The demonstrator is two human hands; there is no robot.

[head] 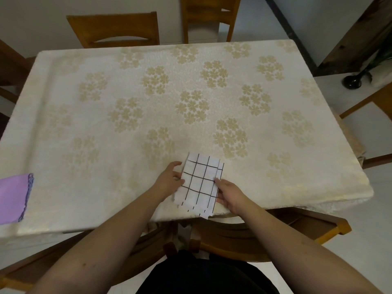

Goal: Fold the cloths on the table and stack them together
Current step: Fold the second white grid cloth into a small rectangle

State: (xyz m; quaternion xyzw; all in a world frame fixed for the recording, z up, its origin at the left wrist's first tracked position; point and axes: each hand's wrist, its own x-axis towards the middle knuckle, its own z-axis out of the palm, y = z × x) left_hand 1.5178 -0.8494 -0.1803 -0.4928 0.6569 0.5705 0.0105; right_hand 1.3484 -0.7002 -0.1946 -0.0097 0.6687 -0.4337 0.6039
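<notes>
Both hands pinch the folded checked cloth (199,183), left hand (169,183) and right hand (229,195) either side. Folding looks done; next it probably goes onto the purple cloth (12,197), well left of the left hand.

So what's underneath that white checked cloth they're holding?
Under the checked cloth lies the cream flowered tablecloth, near the table's front edge. The left hand and right hand hold its sides. Whether anything else lies beneath it is hidden.
</notes>
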